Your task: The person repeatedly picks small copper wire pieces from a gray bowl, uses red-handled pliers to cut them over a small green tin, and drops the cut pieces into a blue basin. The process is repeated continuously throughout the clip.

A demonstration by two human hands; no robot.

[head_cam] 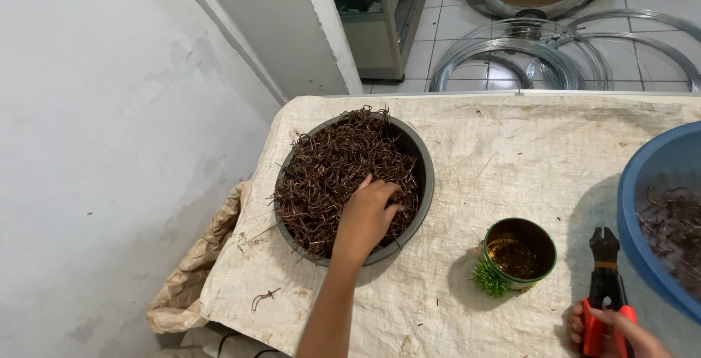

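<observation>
Head view is showing me one round grey bowl (pixel 422 155) at centre left, heaped with thin brown bent wire pieces (pixel 328 172). My left hand (pixel 367 215) is digging into that heap, fingers curled together into the wires, likely picking some out. Lower centre, one small green-rimmed round tin (pixel 519 253) is sitting nearby. At bottom right, my right hand (pixel 613 332) is gripping the red-handled black-jawed cutters (pixel 604 285), kept beside one blue plastic basin (pixel 634 212).
</observation>
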